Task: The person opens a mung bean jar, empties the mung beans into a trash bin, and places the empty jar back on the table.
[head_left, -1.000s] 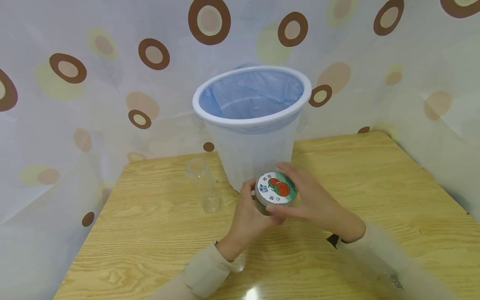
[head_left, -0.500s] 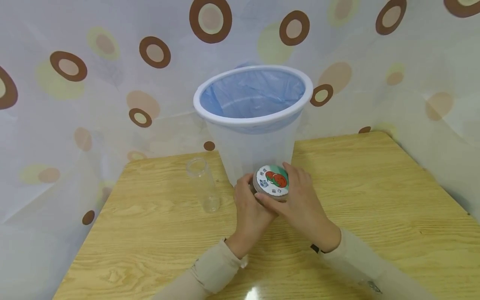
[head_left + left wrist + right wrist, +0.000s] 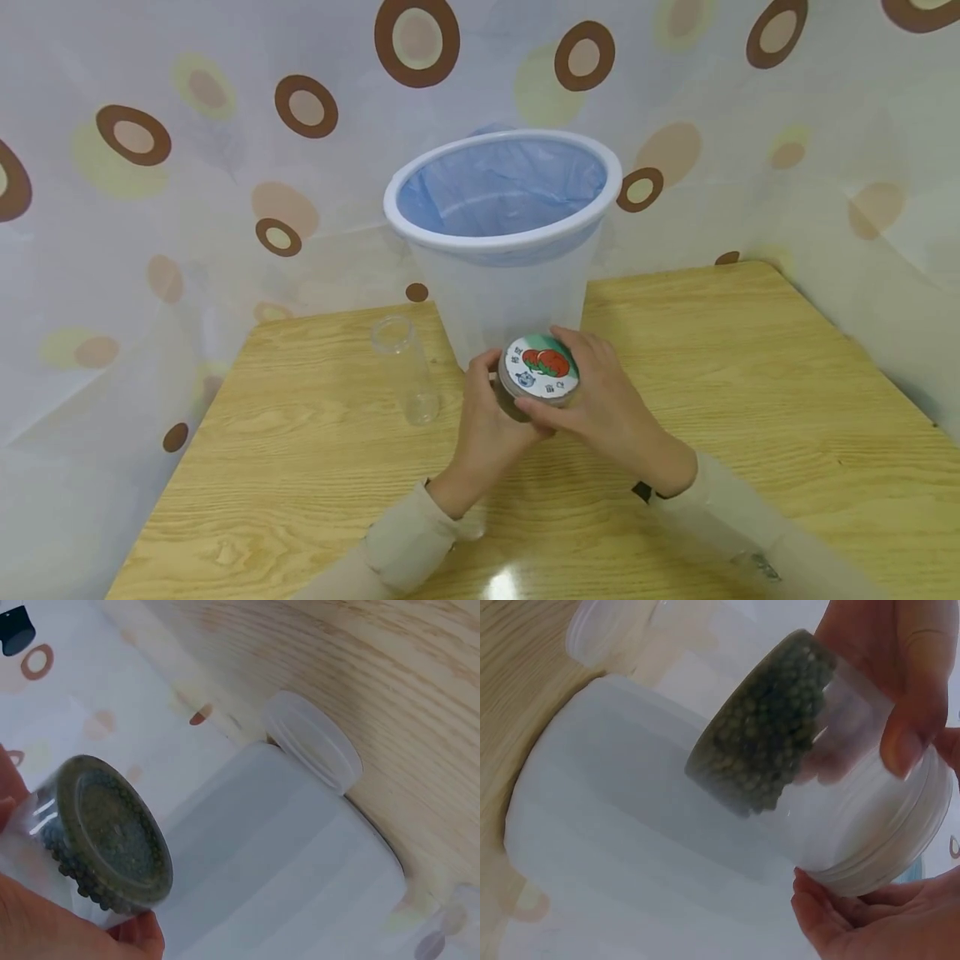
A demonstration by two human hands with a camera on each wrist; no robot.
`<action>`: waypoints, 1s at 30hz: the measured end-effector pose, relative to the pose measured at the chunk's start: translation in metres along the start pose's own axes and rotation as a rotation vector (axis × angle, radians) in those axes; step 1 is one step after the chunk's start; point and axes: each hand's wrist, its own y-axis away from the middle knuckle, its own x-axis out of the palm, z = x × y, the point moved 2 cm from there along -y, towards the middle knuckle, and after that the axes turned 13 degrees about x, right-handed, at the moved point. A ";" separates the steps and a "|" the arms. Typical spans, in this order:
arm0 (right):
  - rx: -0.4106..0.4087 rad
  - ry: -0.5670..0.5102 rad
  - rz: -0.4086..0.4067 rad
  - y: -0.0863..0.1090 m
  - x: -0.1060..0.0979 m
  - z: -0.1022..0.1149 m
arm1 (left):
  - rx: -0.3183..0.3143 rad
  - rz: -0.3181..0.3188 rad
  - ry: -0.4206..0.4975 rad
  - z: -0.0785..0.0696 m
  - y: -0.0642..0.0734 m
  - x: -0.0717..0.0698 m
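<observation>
A clear jar (image 3: 810, 825) part-filled with small green beans (image 3: 761, 731) is tilted in front of the bin, above the table. Its lid (image 3: 538, 367) bears a white and green label with red tomatoes. My left hand (image 3: 487, 429) grips the body of the jar from the left, thumb along its side in the right wrist view. From the right, my right hand (image 3: 611, 408) holds the lid, with thumb and fingers curled round its edge. In the left wrist view the jar's bottom (image 3: 116, 829) faces the camera, and the beans lie toward it.
A white bin (image 3: 510, 292) with a blue liner (image 3: 502, 183) stands at the back of the wooden table (image 3: 735, 375). Left of it stands a tall clear cylinder (image 3: 408, 375). In the left wrist view, a clear round plastic piece (image 3: 311, 742) overlaps the bin's foot.
My right hand has moved left and turned inward on the lid. The label has rotated slightly counter-clockwise, and the jar has shifted a little left.
</observation>
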 end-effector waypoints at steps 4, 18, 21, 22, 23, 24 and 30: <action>-0.069 0.013 0.022 0.000 -0.004 -0.001 | -0.043 0.048 0.078 -0.002 -0.001 -0.006; -0.270 0.019 0.195 -0.011 -0.016 -0.013 | -0.105 0.247 0.240 0.006 -0.006 -0.025; -0.249 0.025 0.195 -0.012 -0.014 -0.014 | -0.134 0.226 0.233 0.008 -0.006 -0.024; -0.226 0.027 0.186 -0.012 -0.013 -0.014 | -0.147 0.207 0.219 0.008 -0.006 -0.023; -0.193 0.028 0.172 -0.012 -0.011 -0.013 | -0.160 0.182 0.206 0.009 -0.005 -0.021; -0.152 0.027 0.152 -0.012 -0.009 -0.012 | -0.171 0.152 0.191 0.008 -0.005 -0.019; 0.091 0.023 0.020 -0.008 0.007 0.001 | -0.079 -0.050 0.073 0.008 -0.003 -0.005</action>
